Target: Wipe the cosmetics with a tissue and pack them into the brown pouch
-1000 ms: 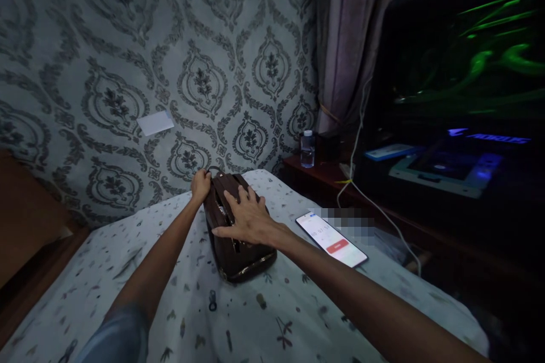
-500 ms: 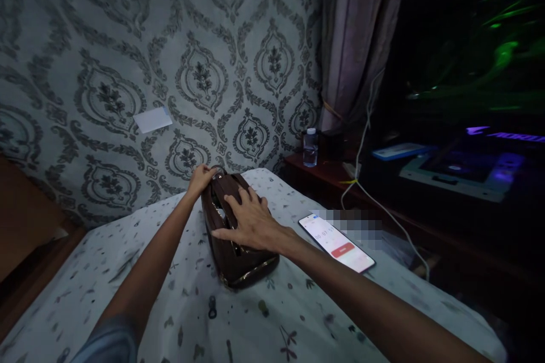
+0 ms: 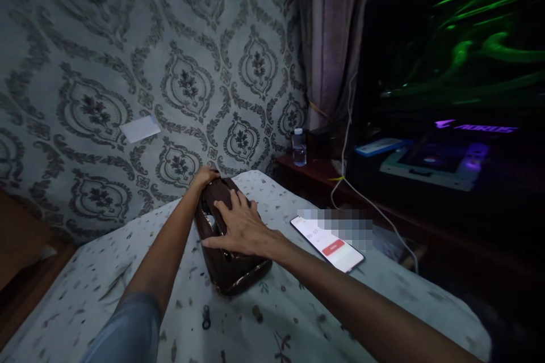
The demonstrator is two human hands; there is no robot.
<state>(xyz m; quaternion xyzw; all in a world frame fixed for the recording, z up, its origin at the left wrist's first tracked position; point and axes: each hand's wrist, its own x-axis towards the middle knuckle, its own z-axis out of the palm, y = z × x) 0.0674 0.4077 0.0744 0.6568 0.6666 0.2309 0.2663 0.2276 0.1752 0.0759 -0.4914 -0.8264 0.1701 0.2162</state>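
Note:
A dark brown zippered bag point(image 3: 240, 277) with gold zip teeth lies on the patterned cloth point(image 3: 170, 272) in the middle of the head view. Its top gapes along the left side, and something pale shows inside; I cannot make out what. At the bag's far end, my left hand point(image 3: 205, 176) is closed over the edge, its fingertips partly hidden. My right hand point(image 3: 242, 228) rests on top of the bag with fingers and thumb spread. To the right of the bag lies a phone point(image 3: 330, 249), its screen lit with a red button.
A clear bottle point(image 3: 299, 150) with a white cap stands on a dark red surface point(image 3: 313, 167) near the wall. A white cable point(image 3: 378, 210) hangs at the right, by a dark computer case point(image 3: 426, 193) with green light. Brown cardboard point(image 3: 21, 244) is at the left.
The view has shifted slightly, so the surroundings appear further left. My left hand has curled further over the bag's far end. My right hand stays spread on the bag.

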